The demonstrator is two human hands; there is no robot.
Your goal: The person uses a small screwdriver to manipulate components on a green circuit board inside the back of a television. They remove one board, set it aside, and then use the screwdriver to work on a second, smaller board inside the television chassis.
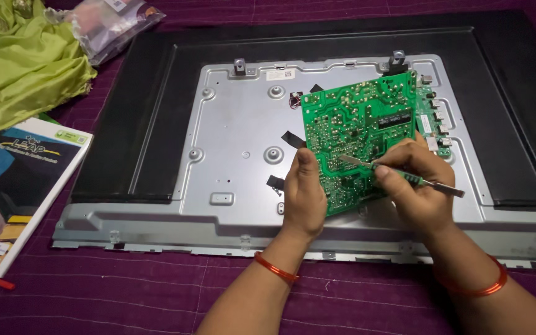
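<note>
Surface: purple cloth [125, 291] covers the whole work area, with a flat display panel lying back-up on it across the middle of the frame.
Left grip: left hand [304, 198] closed on the lower left edge of the green circuit board [355, 133], thumb on its solder face, holding it tilted up off the panel.
Right grip: right hand [414, 186] closed around a slim metal tool [404, 175], pen-fashion; the tip touches the board's solder face at centre frame.
Board position: right of centre, above the panel's metal backplate [243, 130], hiding part of a second green board [432, 118] mounted at the upper right.
Wrists: orange bangles on both.
Container: clear plastic bag [110, 25] at the upper left; contents too blurred to tell.
Nearby items: green fabric [20, 62] bunched at the upper left, a printed booklet [13, 186] at the left edge, just beside the panel.
Edges: black panel frame [510, 93] runs close to the right edge of the frame.
Open room: bare backplate lies left of the hands; bare cloth lies along the bottom.
</note>
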